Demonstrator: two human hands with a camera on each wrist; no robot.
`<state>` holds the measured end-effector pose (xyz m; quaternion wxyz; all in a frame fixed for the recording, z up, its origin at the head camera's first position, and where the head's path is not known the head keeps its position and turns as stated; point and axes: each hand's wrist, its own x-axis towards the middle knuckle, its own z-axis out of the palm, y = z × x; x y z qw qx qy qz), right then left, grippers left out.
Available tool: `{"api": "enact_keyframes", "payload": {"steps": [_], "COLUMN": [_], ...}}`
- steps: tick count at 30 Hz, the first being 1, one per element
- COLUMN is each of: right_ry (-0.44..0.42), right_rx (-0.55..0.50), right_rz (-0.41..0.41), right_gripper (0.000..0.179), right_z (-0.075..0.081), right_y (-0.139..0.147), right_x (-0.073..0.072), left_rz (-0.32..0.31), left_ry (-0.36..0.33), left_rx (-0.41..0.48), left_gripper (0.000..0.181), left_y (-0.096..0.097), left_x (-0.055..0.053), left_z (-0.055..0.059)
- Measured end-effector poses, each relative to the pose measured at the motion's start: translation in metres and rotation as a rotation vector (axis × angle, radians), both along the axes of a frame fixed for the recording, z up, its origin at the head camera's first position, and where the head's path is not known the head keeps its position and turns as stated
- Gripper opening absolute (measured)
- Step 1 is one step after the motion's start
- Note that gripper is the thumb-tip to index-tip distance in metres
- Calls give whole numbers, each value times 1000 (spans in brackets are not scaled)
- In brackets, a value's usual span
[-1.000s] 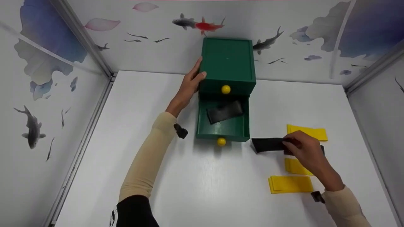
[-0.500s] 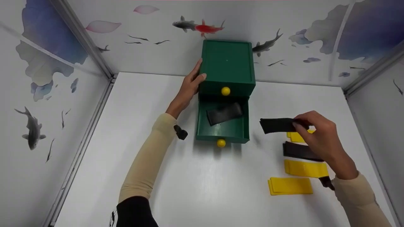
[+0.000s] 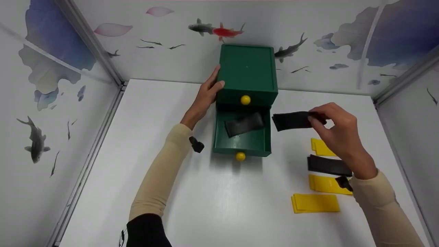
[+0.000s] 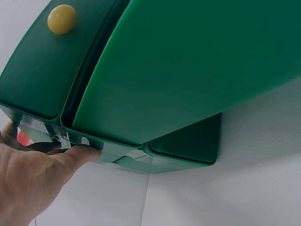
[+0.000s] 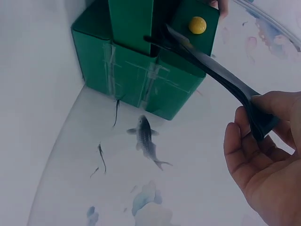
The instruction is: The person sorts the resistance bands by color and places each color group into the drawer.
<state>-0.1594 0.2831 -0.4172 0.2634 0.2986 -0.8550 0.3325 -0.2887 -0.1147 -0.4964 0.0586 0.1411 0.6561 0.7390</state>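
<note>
A green drawer cabinet [image 3: 247, 68] with yellow knobs stands against the back wall, its middle drawer [image 3: 240, 144] pulled out. One black folded strip [image 3: 244, 124] lies in that drawer. My left hand [image 3: 204, 94] rests along the cabinet's left side, thumb near the front edge; the left wrist view shows the thumb on the side wall below the green drawer front [image 4: 37, 66]. Just right of the drawer, my right hand [image 3: 337, 132] pinches another black folded strip [image 3: 291, 120] by its right end. In the right wrist view this strip [image 5: 221, 75] hangs doubled over, its free ends spread toward the cabinet.
On the white table [image 3: 240, 212] at the right lie several flat strips in a column: yellow [image 3: 324, 148], black [image 3: 327, 165], yellow [image 3: 325, 184] and, at the front, yellow [image 3: 317, 203]. White walls [image 3: 164, 58] painted with fish surround the table.
My right hand has lifted the black strip away from the column, up and back, and now leftward to beside the drawer. The left hand and cabinet have stayed in place.
</note>
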Motion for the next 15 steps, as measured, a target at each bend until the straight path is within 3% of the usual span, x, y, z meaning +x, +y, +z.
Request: {"api": "enact_keyframes", "payload": {"steps": [9, 15], "right_ry": [4, -29], "right_rx": [-65, -59], "right_rz": [73, 137], "right_gripper": [24, 22], "right_z": [4, -3], "right_y": [-36, -63], "right_x": [-5, -9], "left_rz": [-10, -2], "left_ry": [-8, -19], "left_rx": [7, -5], "left_gripper": [71, 70], "left_y": [0, -1], "left_x": [0, 1], "left_z": [1, 2]}}
